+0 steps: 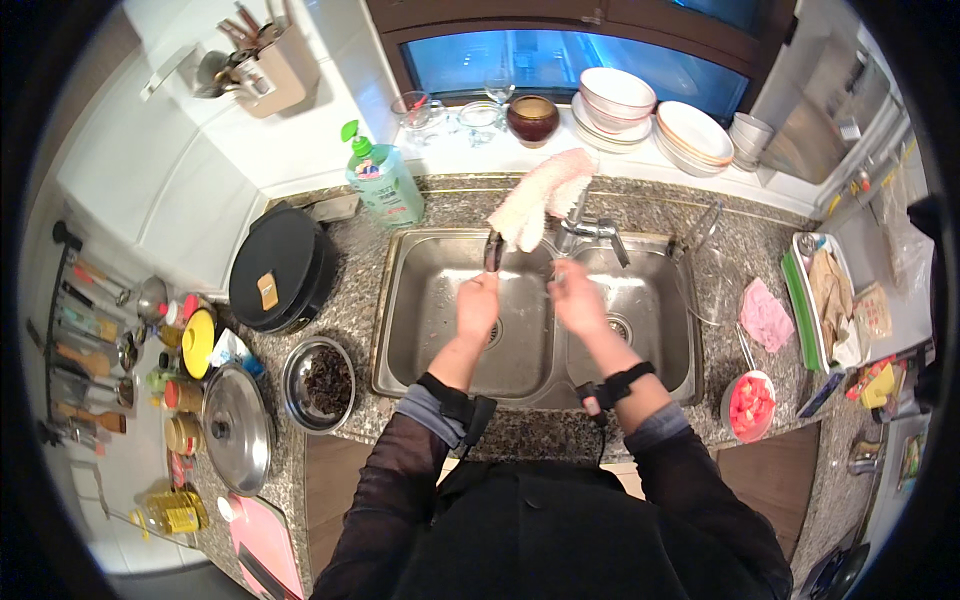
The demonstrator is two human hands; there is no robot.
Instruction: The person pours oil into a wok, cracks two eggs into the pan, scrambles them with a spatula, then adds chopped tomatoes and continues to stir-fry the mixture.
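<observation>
Over the left basin of a stainless steel double sink (420,315), my left hand (478,296) is closed around a dark, shiny object (493,251), perhaps a handle; what it is cannot be told. My right hand (576,298), blurred, is near the divider between the basins, and whether it holds something is unclear. Just beyond my hands a pale pink fluffy cloth (541,196) hangs over the faucet area. The chrome faucet (596,229) points to the right basin. Water drops wet the basin floors.
Left of the sink are a green soap pump bottle (386,184), a black round electric pan (281,262), a steel bowl of dark soaked food (294,401) and a pan lid (232,442). To the right lie a pink cloth (766,315) and a bowl of red fruit pieces (750,409). Dishes (616,97) line the sill.
</observation>
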